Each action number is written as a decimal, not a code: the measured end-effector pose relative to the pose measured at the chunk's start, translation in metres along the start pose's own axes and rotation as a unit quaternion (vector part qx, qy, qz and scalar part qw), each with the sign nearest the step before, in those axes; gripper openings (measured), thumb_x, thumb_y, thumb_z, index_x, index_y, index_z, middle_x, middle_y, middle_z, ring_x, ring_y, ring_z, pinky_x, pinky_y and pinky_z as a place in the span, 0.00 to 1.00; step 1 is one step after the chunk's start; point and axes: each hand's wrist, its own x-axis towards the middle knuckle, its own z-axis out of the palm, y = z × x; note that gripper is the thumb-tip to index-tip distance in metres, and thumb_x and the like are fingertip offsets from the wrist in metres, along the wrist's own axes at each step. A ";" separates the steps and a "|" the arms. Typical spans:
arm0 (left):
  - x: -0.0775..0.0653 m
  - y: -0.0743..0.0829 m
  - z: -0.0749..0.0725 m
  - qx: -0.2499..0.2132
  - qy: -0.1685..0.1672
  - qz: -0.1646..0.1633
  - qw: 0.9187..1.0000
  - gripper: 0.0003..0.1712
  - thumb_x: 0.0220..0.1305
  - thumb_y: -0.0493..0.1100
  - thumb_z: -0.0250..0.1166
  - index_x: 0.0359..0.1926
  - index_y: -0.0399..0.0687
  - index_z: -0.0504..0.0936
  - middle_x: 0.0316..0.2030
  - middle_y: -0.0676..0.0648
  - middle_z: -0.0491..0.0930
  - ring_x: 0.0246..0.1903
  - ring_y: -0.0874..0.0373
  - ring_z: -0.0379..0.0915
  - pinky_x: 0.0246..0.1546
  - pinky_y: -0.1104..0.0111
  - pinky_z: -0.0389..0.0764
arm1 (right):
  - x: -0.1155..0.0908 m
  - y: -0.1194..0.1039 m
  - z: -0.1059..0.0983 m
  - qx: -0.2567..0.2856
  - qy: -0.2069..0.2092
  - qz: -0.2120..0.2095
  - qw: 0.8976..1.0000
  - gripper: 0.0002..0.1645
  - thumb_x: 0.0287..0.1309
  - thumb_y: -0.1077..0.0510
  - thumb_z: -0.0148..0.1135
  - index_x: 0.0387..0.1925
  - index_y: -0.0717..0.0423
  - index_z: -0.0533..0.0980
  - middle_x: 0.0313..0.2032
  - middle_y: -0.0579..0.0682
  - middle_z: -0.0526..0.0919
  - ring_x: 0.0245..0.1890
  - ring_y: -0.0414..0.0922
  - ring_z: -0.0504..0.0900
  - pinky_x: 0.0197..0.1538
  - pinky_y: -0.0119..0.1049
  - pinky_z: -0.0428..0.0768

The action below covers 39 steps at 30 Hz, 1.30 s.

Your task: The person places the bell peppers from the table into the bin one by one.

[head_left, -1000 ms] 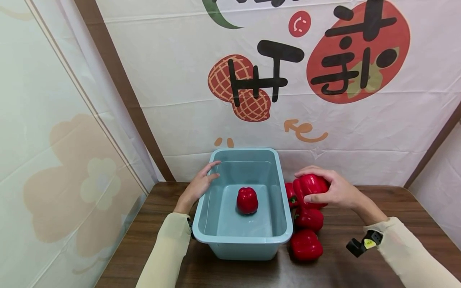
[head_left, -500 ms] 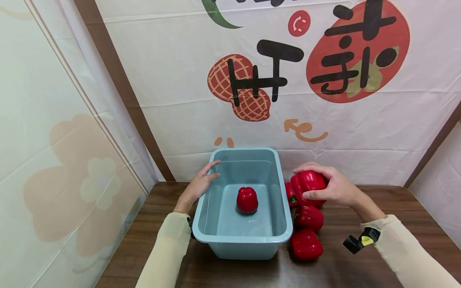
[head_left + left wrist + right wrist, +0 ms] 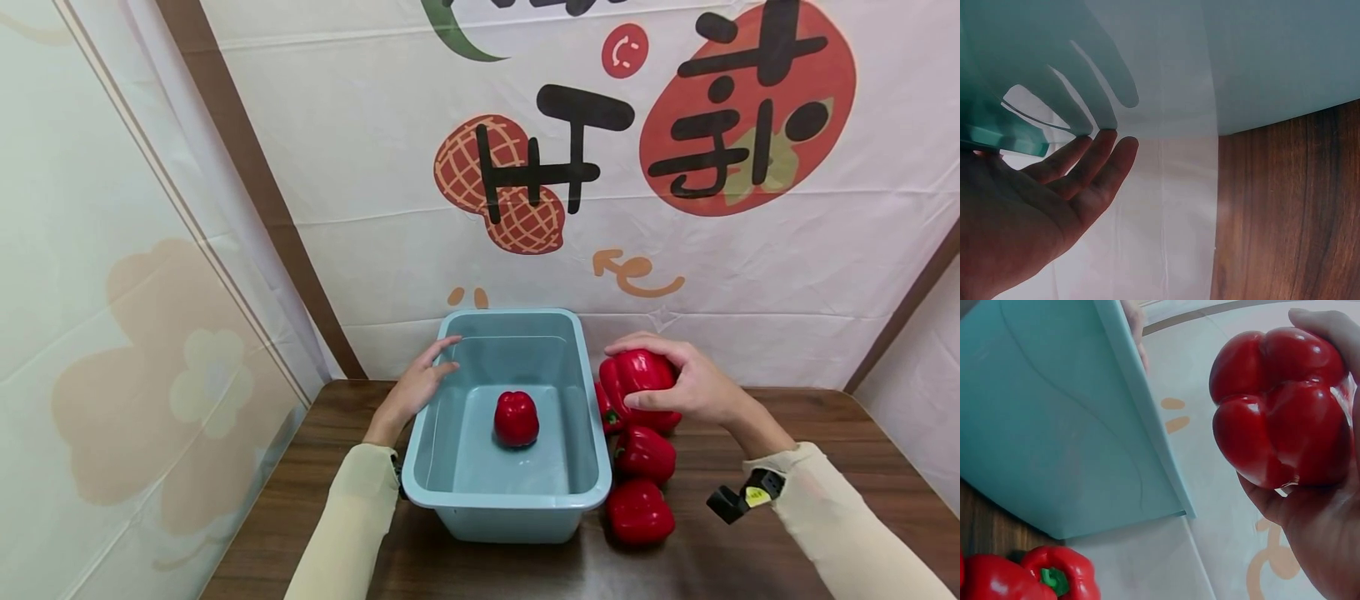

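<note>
A light blue plastic bin [image 3: 517, 502] stands on the table with one red bell pepper [image 3: 516, 418] on its floor. My left hand [image 3: 416, 387] rests at the bin's left rim, its fingers fairly straight. In the left wrist view, the fingertips [image 3: 1107, 134] touch the bin's outer wall. Just right of the bin, my right hand [image 3: 693, 383] grips a large red bell pepper [image 3: 637, 373], its lobed end plain in the right wrist view. More red bell peppers lie beside the bin: one in the middle [image 3: 645, 455], one nearest [image 3: 640, 512], and one with a green stem [image 3: 1063, 578], partly hidden.
The dark wooden table [image 3: 750, 533] extends right of the peppers. Behind it hangs a white printed cloth [image 3: 360, 208], close to the bin's far end; another cloth [image 3: 142, 350] hangs along the left. A black camera strap [image 3: 742, 497] sits on the right wrist.
My right hand has shifted slightly left and up with the gripped bell pepper, a little closer to the bin. The left hand, the bin and the pepper inside it have stayed put.
</note>
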 end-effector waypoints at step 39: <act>0.000 0.000 -0.001 -0.005 0.003 -0.002 1.000 0.29 0.74 0.50 0.50 0.74 0.66 0.61 0.77 0.48 0.49 0.65 0.41 0.62 0.59 0.43 0.69 | 0.027 -0.005 0.023 0.006 -0.009 -0.019 1.000 0.36 0.47 0.59 0.74 0.61 0.50 0.73 0.56 0.51 0.75 0.53 0.58 0.74 0.42 0.45 0.85</act>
